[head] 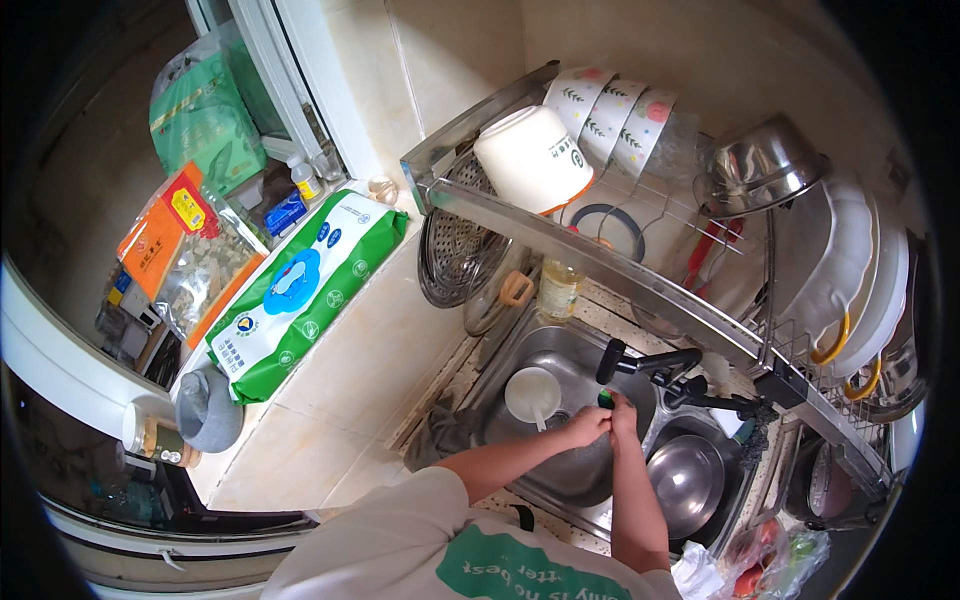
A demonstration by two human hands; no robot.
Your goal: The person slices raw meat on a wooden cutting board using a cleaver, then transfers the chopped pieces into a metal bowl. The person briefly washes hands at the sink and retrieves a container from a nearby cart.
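Both hands are together over the left basin of a stainless steel double sink. My right hand is curled around a small green item, mostly hidden by the fingers. Pressed close beside it, my left hand has its fingers curled in; what it grips is hidden. Left of the hands, a pale round bowl sits in the same basin, with a light-coloured handle across its rim. Just beyond the hands is the black faucet, its spout above the left basin.
A steel bowl occupies the right basin. Above the sink's far side runs a metal dish rack with bowls and plates. An oil bottle stands behind the sink. Bagged produce lies at the lower right, a wipes pack on the left ledge.
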